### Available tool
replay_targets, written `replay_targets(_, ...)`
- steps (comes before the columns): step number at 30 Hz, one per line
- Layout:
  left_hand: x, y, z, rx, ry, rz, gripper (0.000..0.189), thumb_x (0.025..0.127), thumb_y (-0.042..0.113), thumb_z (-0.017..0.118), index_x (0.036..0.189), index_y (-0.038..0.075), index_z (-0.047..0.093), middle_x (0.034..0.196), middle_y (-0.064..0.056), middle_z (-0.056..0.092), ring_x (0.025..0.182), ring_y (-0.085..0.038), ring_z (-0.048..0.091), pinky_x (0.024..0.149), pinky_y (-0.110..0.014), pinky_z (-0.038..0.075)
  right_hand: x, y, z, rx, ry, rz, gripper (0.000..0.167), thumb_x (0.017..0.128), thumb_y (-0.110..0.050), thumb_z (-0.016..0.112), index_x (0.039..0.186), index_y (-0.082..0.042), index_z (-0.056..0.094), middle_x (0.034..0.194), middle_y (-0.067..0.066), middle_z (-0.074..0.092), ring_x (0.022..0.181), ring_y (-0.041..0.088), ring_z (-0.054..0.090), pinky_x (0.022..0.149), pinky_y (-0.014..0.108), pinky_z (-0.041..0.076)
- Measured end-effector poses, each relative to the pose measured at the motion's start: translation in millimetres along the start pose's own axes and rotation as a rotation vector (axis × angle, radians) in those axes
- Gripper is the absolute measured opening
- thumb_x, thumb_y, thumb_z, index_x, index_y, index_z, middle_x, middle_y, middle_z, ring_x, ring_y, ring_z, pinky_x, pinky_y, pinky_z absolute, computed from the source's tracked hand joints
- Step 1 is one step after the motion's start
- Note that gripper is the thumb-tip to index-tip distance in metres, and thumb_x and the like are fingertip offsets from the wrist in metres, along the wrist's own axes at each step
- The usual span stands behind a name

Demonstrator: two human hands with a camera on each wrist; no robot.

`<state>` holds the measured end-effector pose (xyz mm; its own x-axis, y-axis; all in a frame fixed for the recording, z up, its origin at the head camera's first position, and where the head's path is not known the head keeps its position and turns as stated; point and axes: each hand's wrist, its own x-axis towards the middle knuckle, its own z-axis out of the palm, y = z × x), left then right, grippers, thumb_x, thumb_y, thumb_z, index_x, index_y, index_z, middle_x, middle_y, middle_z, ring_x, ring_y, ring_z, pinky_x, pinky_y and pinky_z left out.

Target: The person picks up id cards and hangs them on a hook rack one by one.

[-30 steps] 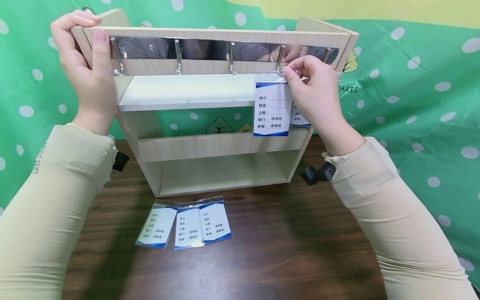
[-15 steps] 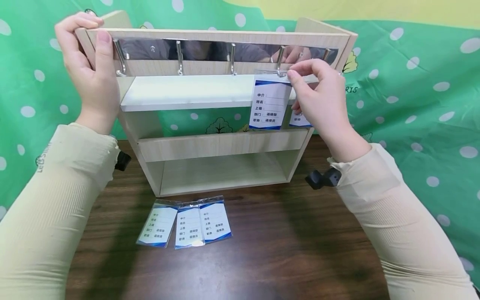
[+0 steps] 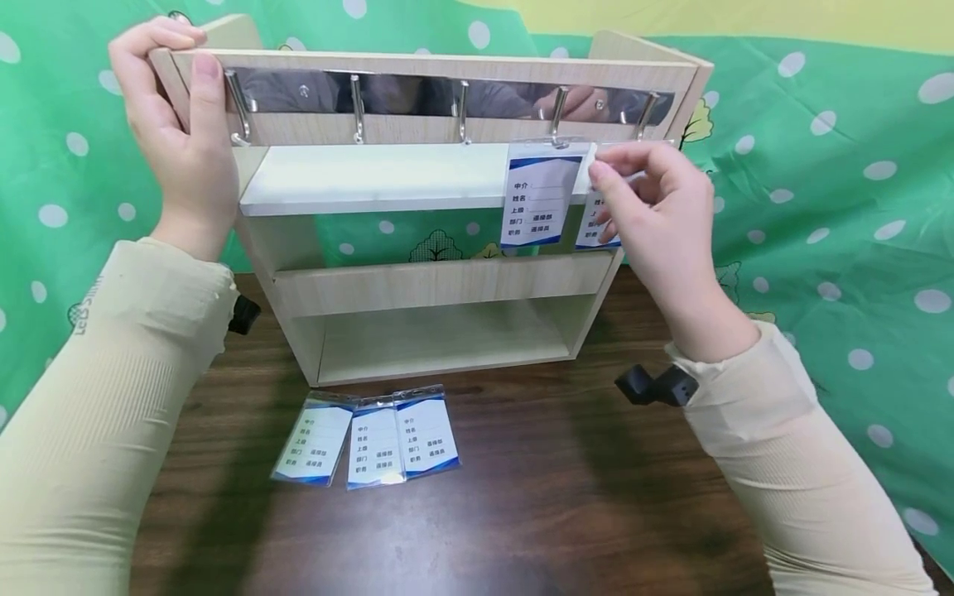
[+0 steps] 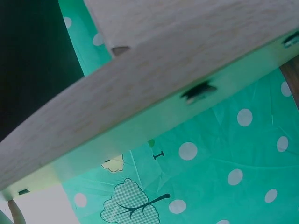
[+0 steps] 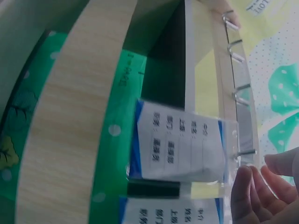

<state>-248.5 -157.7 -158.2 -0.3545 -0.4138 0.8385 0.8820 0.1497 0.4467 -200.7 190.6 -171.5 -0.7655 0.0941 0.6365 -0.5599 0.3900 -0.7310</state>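
My left hand [image 3: 186,157] grips the upper left corner of a pale wooden shelf [image 3: 440,285], thumb on the front board and fingers behind. A badge card in a clear sleeve [image 3: 540,203] hangs from the fourth hook [image 3: 557,116] of a metal strip, tilted slightly. Right beside its upper right edge is my right hand [image 3: 663,215], fingers loosely bent with nothing between them. In the right wrist view, thumb and fingertips stand apart next to the hung card [image 5: 180,142]. A second badge card [image 3: 594,222] hangs to the right, partly hidden by that hand.
Three more badge cards [image 3: 375,447] lie overlapping on the dark wooden table [image 3: 522,497] before the shelf. Three hooks to the left, such as the middle hook [image 3: 463,116], carry no card. A green dotted cloth [image 3: 827,190] hangs behind.
My right hand has let go of the badge card at the fourth hook and moved right and down. The card now hangs by itself. My left hand stays on the shelf corner.
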Motion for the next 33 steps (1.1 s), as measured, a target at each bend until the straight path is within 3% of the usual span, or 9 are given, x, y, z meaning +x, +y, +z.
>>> replay_targets(10, 2.0, -2.9, 0.4, 0.013, -0.003, 0.006, 0.012, 0.089, 0.004, 0.048, 0.096, 0.013, 0.052, 0.107, 0.000, 0.055, 0.108, -0.019, 0.054, 0.095, -0.023, 0.042, -34.4, 15.3, 10.4, 0.090, -0.099, 0.081, 0.006, 0.094, -0.016, 0.067, 0.098, -0.013, 0.070, 0.076, -0.005, 0.067, 0.059, 0.011, 0.062, 0.054, 0.022, 0.053)
replay_targets(21, 0.1, -5.8, 1.6, 0.012, -0.022, 0.007, 0.012, 0.090, 0.004, 0.047, 0.097, 0.013, 0.052, 0.107, 0.000, 0.054, 0.109, -0.020, 0.053, 0.096, -0.024, 0.042, -64.7, 34.9, 25.1, 0.090, -0.189, 0.172, 0.024, 0.096, -0.020, 0.065, 0.108, 0.000, 0.067, 0.080, -0.004, 0.069, 0.067, 0.016, 0.065, 0.061, 0.025, 0.056)
replay_targets(33, -1.1, -3.2, 1.9, 0.024, -0.018, 0.005, 0.012, 0.090, 0.004, 0.048, 0.097, 0.014, 0.052, 0.108, 0.000, 0.054, 0.108, -0.019, 0.054, 0.097, -0.024, 0.042, -85.9, 42.8, 47.7, 0.199, -0.256, 0.220, 0.020, 0.096, -0.010, 0.063, 0.109, 0.005, 0.066, 0.080, -0.006, 0.067, 0.067, 0.015, 0.062, 0.062, 0.027, 0.057)
